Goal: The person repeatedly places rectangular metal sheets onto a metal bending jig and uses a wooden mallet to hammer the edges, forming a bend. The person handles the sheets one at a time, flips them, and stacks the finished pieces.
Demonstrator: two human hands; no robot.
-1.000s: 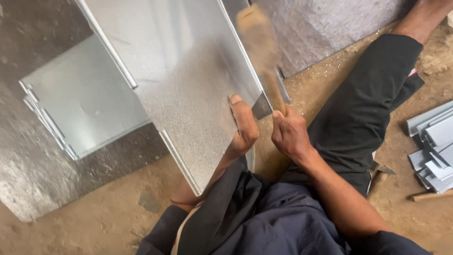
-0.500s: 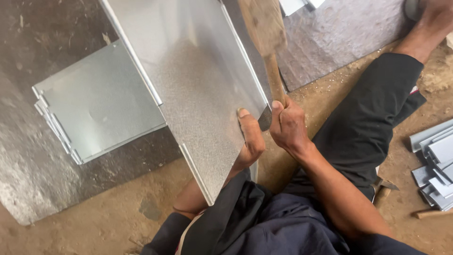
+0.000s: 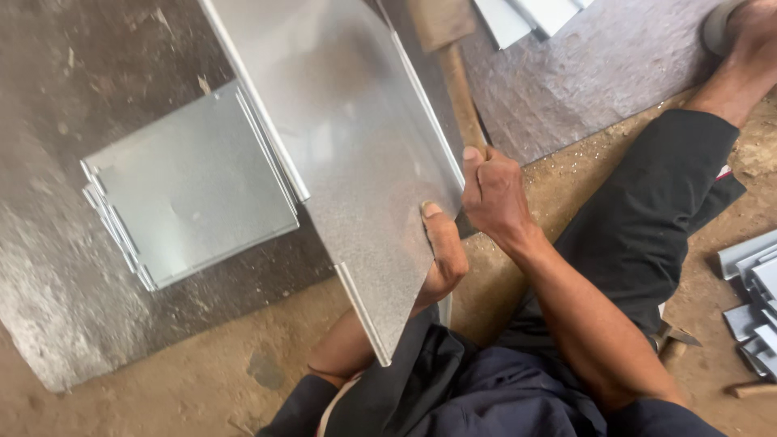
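Now the left hand (image 3: 441,255) clamps the near edge of the galvanized sheet (image 3: 356,154), thumb on top, tilting it above the ground. Right hand (image 3: 494,194) is clenched around the wooden mallet handle (image 3: 460,93), just beside that edge.

Big sheet (image 3: 356,162) in the left hand (image 3: 441,255): galvanised-looking metal, smooth, dull silver w/ fine speckled grain, soft sheen, edges folded. Flat folded panel (image 3: 194,190) beside it: same grey metal, matt, faintly streaked. Mallet (image 3: 449,57) in the right hand (image 3: 494,190): wood, handle bare & worn, pale brown, no gloss. Dark plate (image 3: 97,89) under the work: metal, rough, blotchy, scuffed, some rusty-brown patches. Floor (image 3: 243,364): packed earth, dusty, coarse. Trousers (image 3: 647,218): dark cloth, matt, creased. Stacked strips (image 3: 753,291) at right: light grey sheet metal, smooth.
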